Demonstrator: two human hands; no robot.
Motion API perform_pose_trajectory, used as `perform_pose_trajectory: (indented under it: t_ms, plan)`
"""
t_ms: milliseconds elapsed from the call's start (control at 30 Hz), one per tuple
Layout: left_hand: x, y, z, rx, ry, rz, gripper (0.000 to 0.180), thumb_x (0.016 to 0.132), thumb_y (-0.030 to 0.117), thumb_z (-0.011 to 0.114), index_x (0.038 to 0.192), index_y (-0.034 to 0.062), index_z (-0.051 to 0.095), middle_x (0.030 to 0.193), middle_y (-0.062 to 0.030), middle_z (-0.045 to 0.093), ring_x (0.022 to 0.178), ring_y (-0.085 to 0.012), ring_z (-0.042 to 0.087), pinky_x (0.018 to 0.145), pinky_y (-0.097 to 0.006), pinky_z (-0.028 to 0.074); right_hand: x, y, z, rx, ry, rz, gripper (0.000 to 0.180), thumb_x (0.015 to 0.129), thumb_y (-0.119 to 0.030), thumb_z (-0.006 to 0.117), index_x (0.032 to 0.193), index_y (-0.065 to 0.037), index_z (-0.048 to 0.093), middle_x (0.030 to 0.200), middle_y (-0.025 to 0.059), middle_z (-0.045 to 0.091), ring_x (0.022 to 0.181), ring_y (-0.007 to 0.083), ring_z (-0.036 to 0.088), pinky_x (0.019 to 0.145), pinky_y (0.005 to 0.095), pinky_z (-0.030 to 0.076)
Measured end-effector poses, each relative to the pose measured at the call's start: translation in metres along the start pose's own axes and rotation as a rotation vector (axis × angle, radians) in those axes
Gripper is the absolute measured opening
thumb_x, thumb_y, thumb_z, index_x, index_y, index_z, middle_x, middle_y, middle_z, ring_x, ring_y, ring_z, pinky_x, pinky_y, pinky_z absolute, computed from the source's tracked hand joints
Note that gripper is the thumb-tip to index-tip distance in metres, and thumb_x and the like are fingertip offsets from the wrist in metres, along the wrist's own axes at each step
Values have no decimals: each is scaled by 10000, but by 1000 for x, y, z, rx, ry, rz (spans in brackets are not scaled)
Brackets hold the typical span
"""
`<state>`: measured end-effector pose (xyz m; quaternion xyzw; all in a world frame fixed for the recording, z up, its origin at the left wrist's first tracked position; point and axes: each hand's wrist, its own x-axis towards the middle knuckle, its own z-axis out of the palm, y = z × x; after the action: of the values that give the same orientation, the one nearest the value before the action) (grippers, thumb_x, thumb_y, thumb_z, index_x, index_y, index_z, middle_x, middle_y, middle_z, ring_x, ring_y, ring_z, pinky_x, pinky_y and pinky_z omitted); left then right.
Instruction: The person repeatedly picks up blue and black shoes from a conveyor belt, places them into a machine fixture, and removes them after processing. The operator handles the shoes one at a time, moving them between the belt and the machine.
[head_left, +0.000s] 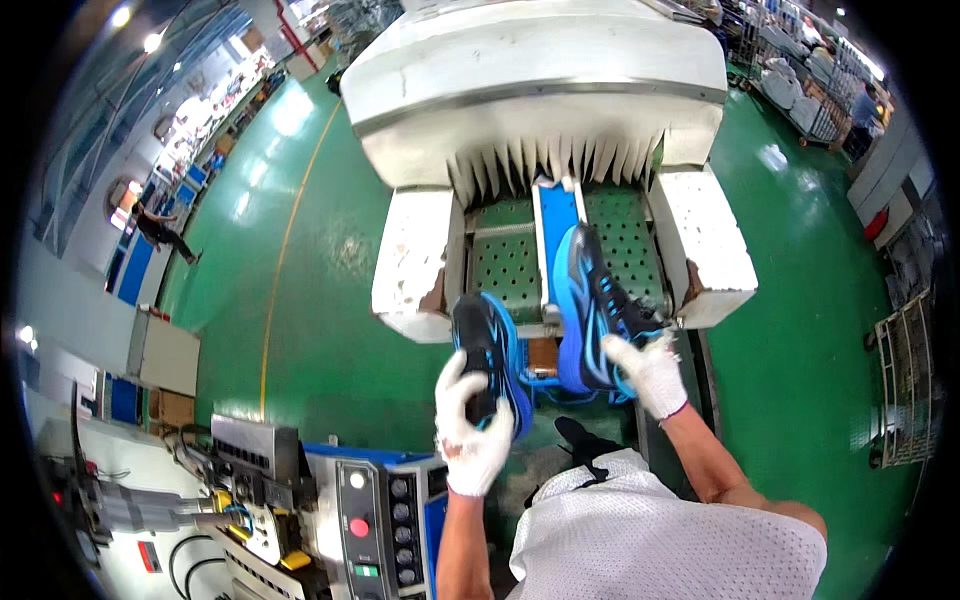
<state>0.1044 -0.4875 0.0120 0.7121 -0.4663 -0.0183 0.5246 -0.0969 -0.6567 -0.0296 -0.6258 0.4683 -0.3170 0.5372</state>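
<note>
Blue shoes (pixel 590 300), one gripped per gloved hand, apparently beside machine (pixel 540 110).

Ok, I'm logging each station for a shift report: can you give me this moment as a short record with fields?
setting: factory floor painted green
machine: large white machine with a perforated green bed and a narrow blue strip
left hand: white-gloved left hand grips a black and blue sports shoe
right hand: white-gloved right hand holds a second blue and black sports shoe at the machine's front edge
nearby: control panel with buttons at lower left
</note>
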Motion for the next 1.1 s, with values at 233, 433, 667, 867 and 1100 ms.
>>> perform_pose_trajectory:
  t_ms: [233, 433, 667, 867, 1100]
  plan:
    - [213, -76, 167, 319, -172, -157, 893, 817, 229, 741, 1534, -39, 281, 1430, -321, 491, 1319, -452, 508, 1123, -471, 403, 218, 16, -37, -733, 349, -158, 847, 851, -346, 707, 1504, 43, 335, 1341, 331, 563, 1216, 414, 607, 1027, 491, 463]
    - [300, -107, 207, 332, -279, -79, 835, 852, 248, 713, 1530, -38, 318, 1443, -304, 503, 1323, -447, 517, 1124, -471, 403, 305, -41, -26, -759, 251, -60, 608, 891, -423, 643, 1305, 20, 603, 1401, 240, 558, 1269, 384, 564, 1058, 458, 438]
    - [110, -64, 119, -396, 100, -223, 539, 981, 29, 531, 1495, -35, 382, 1515, -198, 431, 1402, -294, 453, 1169, -434, 364, 126, -50, 83, 864, -524, -202, 521, 1058, -210, 529, 1478, 75, 414, 1482, 252, 500, 1395, 345, 488, 1174, 468, 385]
    - [-65, -131, 66, -156, 677, -1094, 383, 1070, 346, 474, 1244, 32, 609, 1127, -138, 691, 1049, -204, 643, 917, -349, 502, 32, 50, 225, 769, -1074, 925, 586, 1070, -439, 476, 1434, 19, 479, 1470, 157, 541, 1342, 266, 514, 1123, 380, 396]
    - [-202, -177, 55, -114, 1310, -1240, 416, 1071, 378, 442, 1157, 33, 658, 1096, -137, 710, 1047, -251, 665, 921, -373, 499, -67, 109, 292, 462, -1393, 1170, 621, 1059, -364, 532, 1496, 42, 358, 1561, 242, 394, 1468, 314, 373, 1217, 401, 308]
